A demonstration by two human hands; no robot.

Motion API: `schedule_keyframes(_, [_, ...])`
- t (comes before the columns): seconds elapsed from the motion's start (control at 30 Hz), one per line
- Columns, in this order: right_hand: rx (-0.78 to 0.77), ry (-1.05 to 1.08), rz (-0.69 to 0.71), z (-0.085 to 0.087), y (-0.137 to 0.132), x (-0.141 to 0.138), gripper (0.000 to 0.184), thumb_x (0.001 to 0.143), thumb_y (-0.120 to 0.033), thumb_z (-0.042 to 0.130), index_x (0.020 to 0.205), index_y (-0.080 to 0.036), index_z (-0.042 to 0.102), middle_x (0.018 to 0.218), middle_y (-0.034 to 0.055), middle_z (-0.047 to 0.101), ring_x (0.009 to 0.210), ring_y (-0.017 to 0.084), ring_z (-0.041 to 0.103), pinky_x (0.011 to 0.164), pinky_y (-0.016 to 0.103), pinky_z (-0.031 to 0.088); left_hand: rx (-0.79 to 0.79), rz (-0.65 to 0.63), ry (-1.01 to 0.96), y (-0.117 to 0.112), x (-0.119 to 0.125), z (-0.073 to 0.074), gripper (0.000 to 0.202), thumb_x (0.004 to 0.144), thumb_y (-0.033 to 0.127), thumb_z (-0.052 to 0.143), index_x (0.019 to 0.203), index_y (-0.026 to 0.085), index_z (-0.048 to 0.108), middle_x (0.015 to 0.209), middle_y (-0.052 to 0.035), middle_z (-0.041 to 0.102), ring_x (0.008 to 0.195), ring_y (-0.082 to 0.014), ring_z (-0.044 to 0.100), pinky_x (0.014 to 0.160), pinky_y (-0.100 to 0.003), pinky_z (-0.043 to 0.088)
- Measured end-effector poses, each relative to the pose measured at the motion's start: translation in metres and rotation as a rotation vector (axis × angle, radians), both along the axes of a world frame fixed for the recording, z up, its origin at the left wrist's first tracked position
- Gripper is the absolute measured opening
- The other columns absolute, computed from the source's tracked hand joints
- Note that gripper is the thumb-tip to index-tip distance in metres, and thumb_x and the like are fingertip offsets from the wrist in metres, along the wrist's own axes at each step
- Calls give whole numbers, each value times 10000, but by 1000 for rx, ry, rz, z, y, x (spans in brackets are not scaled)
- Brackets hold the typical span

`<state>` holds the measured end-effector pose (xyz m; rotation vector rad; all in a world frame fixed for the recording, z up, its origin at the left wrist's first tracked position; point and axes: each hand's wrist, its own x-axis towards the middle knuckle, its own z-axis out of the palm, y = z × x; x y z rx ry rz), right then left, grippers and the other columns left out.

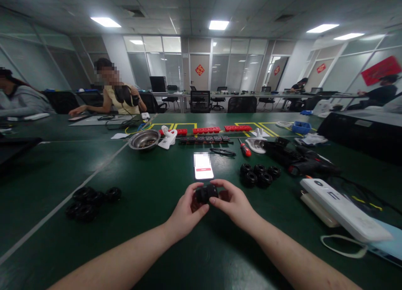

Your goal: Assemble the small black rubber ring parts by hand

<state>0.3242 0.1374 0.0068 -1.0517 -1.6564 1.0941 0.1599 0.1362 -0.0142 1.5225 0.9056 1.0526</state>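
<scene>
A small black round part (206, 193) sits between both of my hands just above the green table (150, 239). My left hand (187, 210) curls its fingers round the part's left side. Fingertips of my right hand (233, 201) pinch its right side. A phone (203, 166) with a lit screen lies flat just beyond them. Several black round parts (260, 174) are grouped to the right of the phone. Another pile of black rings (89, 199) lies at the left.
A metal bowl (145, 139), a white tool (168, 138), red and black strips (206, 135) and a red-handled screwdriver (244, 148) lie further back. A black power tool (301, 160) and white boxes (342, 210) sit at the right. Two people sit at the far left.
</scene>
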Motion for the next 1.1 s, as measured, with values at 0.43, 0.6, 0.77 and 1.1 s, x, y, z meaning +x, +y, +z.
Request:
schedule_keyframes(0.43, [-43,250,10,2,-4,-5,349,647,-241,645,937,-225,451,969,28,493,840,152,536,723,302,461,81,14,148,6,-6,-4,453,753,574,379,744,141,511,562,22,465,483,-104,433,451,-207,318])
schedule_keyframes(0.6, [-256,123,46,-3,1,-3,371,658,-392,622,913,-182,452,583,-64,467,438,94,480,419,244,438,135,93,237,5,-6,0,455,767,556,366,683,141,535,628,-7,502,551,-129,468,486,-222,348])
schedule_keyframes(0.77, [-315,219,49,-7,6,-6,417,609,-432,652,868,-164,465,529,-84,463,418,78,479,429,229,445,3,145,102,6,-4,-2,364,786,455,433,1019,175,431,692,12,533,509,-107,509,444,-202,376])
schedule_keyframes(1.1, [-283,278,56,4,11,7,296,686,-330,623,940,-186,569,773,-1,579,614,102,563,582,250,480,46,-19,99,-1,-1,1,509,701,240,596,1152,207,361,919,-46,555,659,-130,564,579,-254,454])
